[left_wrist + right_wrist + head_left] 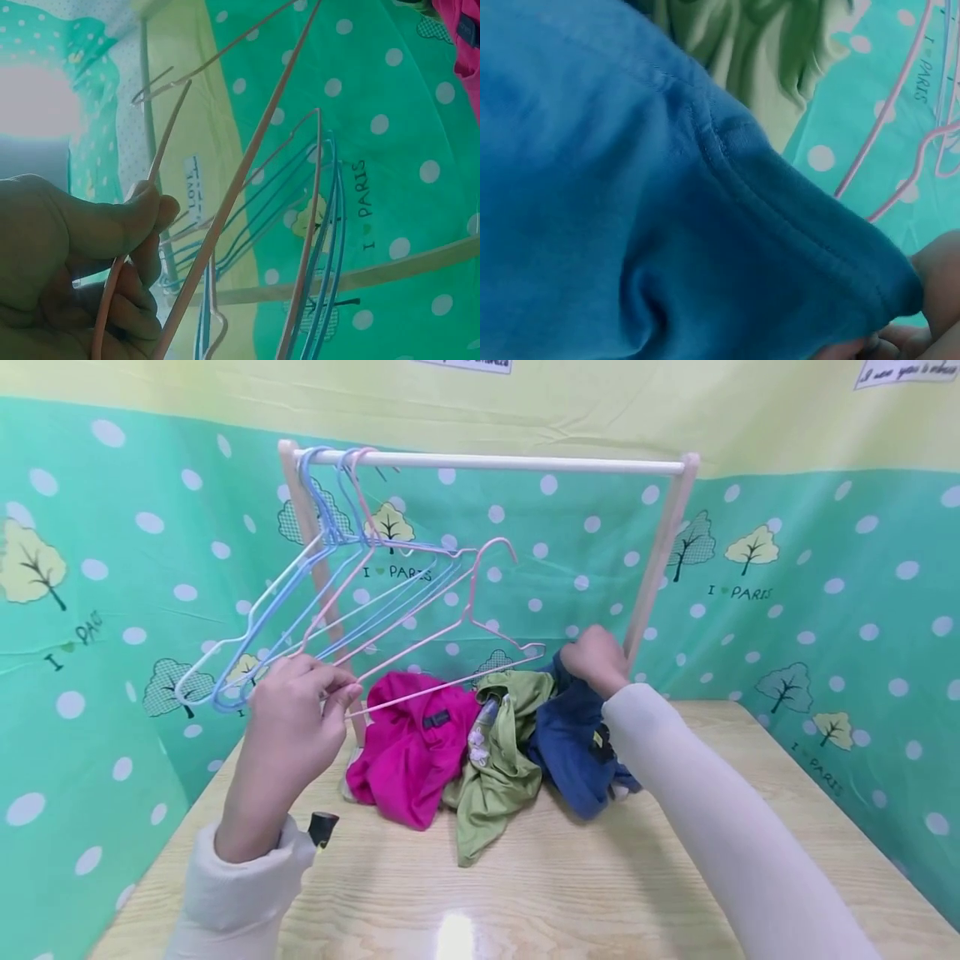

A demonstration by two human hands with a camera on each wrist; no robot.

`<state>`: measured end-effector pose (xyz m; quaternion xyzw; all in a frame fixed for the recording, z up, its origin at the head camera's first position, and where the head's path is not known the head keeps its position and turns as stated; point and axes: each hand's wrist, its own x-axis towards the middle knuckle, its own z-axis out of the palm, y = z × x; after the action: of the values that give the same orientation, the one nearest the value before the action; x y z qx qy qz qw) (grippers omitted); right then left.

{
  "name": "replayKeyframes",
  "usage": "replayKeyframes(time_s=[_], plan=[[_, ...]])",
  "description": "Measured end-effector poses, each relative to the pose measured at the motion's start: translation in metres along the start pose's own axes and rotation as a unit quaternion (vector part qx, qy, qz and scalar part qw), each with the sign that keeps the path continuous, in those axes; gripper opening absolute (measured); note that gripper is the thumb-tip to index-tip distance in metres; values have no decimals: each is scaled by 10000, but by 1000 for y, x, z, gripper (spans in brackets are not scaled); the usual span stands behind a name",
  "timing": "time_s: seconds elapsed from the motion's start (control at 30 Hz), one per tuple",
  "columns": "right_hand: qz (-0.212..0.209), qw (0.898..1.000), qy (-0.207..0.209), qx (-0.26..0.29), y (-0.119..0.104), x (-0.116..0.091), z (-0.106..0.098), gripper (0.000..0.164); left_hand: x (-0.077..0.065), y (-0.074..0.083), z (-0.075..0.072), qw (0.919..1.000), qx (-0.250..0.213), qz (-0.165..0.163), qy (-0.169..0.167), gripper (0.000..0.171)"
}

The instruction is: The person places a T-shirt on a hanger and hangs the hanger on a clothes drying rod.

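Note:
My left hand point(298, 714) pinches one end of a pink hanger point(420, 653) and holds it up in front of the rack, its hook to the upper right. The left wrist view shows the thumb and fingertips point(146, 210) closed on the pink wire. At the right, my right hand point(596, 660) grips the edge of a blue garment point(570, 739), lifting part of it. In the right wrist view that stitched blue edge point(795, 240) stretches to the fingers. Beside it lie a crumpled green garment point(498, 760) and a magenta garment point(416, 752).
A clothes rack with a white rail point(495, 462) and wooden posts stands at the back. Several blue, white and pink hangers point(330, 539) hang at its left end, behind my left hand. A polka-dot curtain point(832, 635) surrounds the wooden table point(405, 893).

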<state>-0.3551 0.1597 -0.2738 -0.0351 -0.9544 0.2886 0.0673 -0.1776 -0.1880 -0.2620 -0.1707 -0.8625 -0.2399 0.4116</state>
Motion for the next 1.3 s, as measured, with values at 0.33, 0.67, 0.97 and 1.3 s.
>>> replayKeyframes(time_s=[0.33,0.67,0.97,1.3], plan=[[-20,9957,822,424,-4,4,2,48,3,-5,-6,9999,-151,60,-24,3],[-143,9905,839,1079,0,7,1,53,1,3,-3,9988,-387,-261,-166,2],[-12,9869,1164,1120,3,8,2,51,-2,19,22,9947,-365,-912,-292,5],[822,9543,1007,2691,-13,0,-1,35,-6,30,44,9945,-445,-932,-149,7]])
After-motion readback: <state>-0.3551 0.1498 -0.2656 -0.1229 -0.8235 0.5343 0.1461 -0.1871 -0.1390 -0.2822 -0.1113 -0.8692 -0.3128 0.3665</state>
